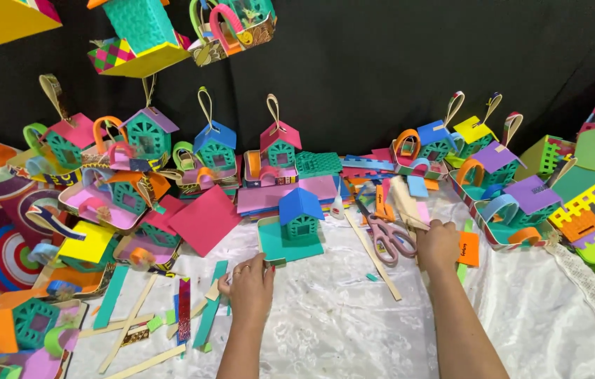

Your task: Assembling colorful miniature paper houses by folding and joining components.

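Note:
My left hand (250,284) rests on the white cloth with fingers curled on a small cream strip (211,290), beside a teal foam strip (210,309). Just beyond it stands a green foam house with a blue roof (299,214) on a teal base. My right hand (438,245) reaches forward to the right, fingers closed at a cream strip (405,203) next to pink-handled scissors (389,237). An orange foam piece (469,249) lies right of that hand. What the right fingers hold is partly hidden.
Many small coloured foam houses with loop handles (213,144) crowd the back and both sides. More houses hang above (139,35). A glue bottle (338,205), a red foam sheet (206,221) and loose strips (129,323) lie on the white plastic-covered table (353,330).

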